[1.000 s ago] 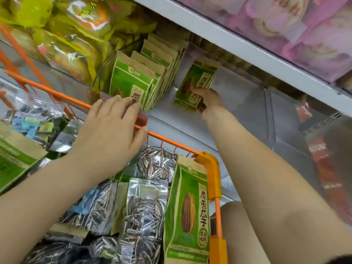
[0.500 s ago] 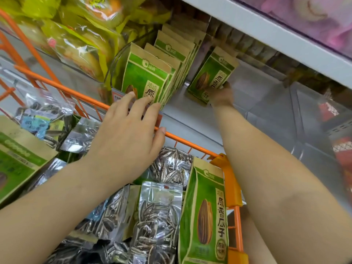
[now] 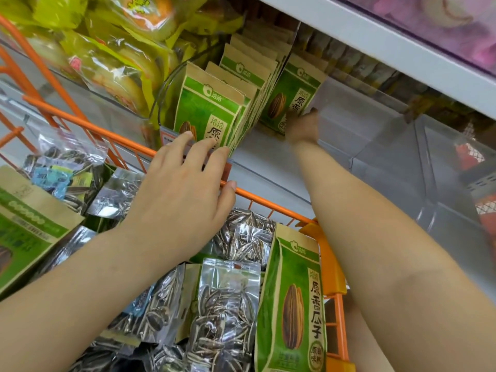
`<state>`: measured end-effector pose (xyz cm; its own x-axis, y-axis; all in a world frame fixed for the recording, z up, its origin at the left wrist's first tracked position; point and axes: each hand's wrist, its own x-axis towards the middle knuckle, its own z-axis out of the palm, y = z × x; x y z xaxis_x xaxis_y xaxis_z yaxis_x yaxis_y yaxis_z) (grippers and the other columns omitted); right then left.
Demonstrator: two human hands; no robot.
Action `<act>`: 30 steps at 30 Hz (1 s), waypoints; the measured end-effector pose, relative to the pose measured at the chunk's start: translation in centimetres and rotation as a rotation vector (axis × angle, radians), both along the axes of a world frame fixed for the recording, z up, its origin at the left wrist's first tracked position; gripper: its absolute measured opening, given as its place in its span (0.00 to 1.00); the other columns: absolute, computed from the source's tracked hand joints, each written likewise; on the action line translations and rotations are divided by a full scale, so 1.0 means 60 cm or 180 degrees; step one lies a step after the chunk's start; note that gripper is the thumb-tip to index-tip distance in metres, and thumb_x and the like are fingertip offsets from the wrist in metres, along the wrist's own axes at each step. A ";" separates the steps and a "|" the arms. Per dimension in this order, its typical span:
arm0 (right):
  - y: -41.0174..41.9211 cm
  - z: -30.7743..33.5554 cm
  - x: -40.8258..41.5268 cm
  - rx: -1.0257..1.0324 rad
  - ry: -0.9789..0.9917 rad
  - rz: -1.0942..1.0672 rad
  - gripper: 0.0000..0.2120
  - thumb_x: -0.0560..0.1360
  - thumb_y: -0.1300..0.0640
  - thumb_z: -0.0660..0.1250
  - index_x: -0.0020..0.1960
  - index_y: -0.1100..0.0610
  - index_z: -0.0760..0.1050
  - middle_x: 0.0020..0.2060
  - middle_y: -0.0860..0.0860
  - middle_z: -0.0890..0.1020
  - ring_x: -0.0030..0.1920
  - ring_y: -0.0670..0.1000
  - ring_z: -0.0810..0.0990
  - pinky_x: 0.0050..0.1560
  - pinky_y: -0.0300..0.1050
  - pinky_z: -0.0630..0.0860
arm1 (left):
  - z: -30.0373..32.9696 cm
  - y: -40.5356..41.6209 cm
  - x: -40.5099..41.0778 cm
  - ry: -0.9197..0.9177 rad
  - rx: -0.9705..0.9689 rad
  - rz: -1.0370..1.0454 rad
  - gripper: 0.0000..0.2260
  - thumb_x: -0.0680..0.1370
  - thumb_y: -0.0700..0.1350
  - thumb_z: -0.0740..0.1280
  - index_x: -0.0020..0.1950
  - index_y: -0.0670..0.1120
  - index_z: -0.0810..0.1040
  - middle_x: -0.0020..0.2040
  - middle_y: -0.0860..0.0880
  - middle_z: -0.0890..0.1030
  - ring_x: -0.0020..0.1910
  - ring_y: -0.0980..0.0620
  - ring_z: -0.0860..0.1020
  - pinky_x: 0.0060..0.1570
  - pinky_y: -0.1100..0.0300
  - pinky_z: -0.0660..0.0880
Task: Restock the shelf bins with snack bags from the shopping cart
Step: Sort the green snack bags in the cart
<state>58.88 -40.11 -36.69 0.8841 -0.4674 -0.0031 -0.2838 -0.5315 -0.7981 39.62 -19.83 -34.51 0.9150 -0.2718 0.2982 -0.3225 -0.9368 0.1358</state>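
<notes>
In the bin (image 3: 362, 135), a green row (image 3: 241, 84) stands; right hand (image 3: 302, 127) grips another bag (image 3: 292, 95), left hand (image 3: 185, 181) rests flat-fingered on the front one. Cart (image 3: 331, 267) looks plenty full, so lots left.

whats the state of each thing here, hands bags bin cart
left hand: open, fingertips touching the front bag of the row
right hand: blurred, holds a green bag at its lower edge
held green bag: upright, tilted, beside the row
row of green bags: standing in the bin, leaning
clear shelf bin: partly filled
orange cart: loaded with seed bags
</notes>
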 end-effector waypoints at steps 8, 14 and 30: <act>0.005 0.005 -0.012 0.0131 0.0271 0.0191 0.21 0.81 0.49 0.58 0.70 0.60 0.64 0.65 0.57 0.74 0.63 0.58 0.75 0.58 0.48 0.73 | -0.001 0.004 0.002 -0.0028 0.0035 -0.0051 0.25 0.78 0.54 0.53 0.68 0.40 0.71 0.65 0.40 0.74 0.67 0.37 0.68 0.66 0.42 0.66; -0.006 0.057 -0.045 0.1122 0.0353 -0.0120 0.10 0.82 0.50 0.57 0.54 0.57 0.67 0.40 0.50 0.73 0.37 0.49 0.70 0.63 0.53 0.73 | -0.003 0.011 0.004 -0.0074 0.0013 -0.0125 0.24 0.78 0.53 0.53 0.67 0.41 0.72 0.64 0.41 0.75 0.65 0.37 0.69 0.64 0.42 0.68; 0.063 0.118 -0.448 -0.2052 -0.0054 0.2907 0.19 0.76 0.41 0.57 0.63 0.47 0.74 0.58 0.45 0.80 0.58 0.47 0.76 0.58 0.46 0.72 | 0.104 0.096 -0.058 0.0828 -0.0098 -0.0376 0.14 0.81 0.52 0.57 0.64 0.50 0.71 0.54 0.47 0.80 0.51 0.46 0.78 0.47 0.49 0.76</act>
<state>31.99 -36.30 -29.60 0.8941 0.4474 0.0208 0.4327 -0.8508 -0.2980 36.14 -14.06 -28.25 0.9244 -0.3754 0.0674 -0.3797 -0.8890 0.2561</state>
